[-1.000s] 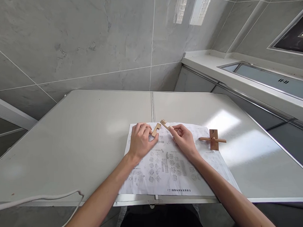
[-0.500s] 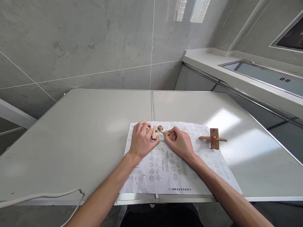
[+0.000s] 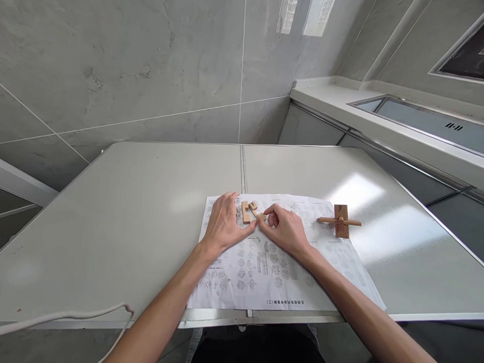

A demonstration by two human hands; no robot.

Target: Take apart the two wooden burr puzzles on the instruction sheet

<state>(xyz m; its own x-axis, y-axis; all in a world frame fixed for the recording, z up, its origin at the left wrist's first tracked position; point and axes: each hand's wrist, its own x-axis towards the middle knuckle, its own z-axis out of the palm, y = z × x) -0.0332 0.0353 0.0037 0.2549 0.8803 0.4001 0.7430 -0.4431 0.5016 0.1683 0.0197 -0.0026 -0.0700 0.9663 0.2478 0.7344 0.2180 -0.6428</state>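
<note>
Both wooden pieces have been lowered onto the printed sheet [image 3: 262,288]. Left hand [image 3: 223,226]: fingers open and flat, with the flat bar [image 3: 245,212] released just right of them. Right hand [image 3: 287,230]: fingers pinch the notched piece [image 3: 254,207] by one end, just beside the bar; the two are not yet interlocked. Well right of these fingers, an assembled wooden cross [image 3: 339,221] lies at the sheet's edge, out of the way.

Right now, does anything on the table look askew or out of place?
Only small things: the printed sheet lies upside down to the wearer, title line at the near edge, and a white cable trails along the table edge, near left.
</note>
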